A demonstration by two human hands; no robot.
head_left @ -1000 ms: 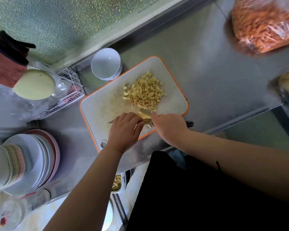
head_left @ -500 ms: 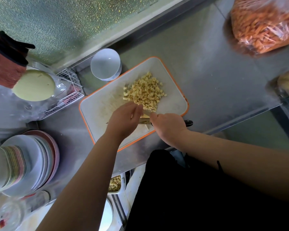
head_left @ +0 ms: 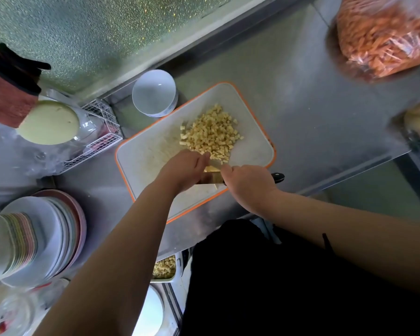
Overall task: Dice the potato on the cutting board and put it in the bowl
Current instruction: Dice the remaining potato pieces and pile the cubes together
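Potato dice (head_left: 211,132) lay heaped at board's two o'clock; right hand (head_left: 246,183) gripped the black-handled knife (head_left: 278,177), left hand (head_left: 184,169) fingers extended flat beside the blade, risking nicks.

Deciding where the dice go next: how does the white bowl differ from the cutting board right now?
The bowl is round, deep and empty; the cutting board is flat, rectangular with rounded corners and carries the pile of potato dice. The bowl is plain white; the board has an orange rim. No hand is at the bowl; the left hand and right hand work over the board. Both sit on the steel counter, close together.
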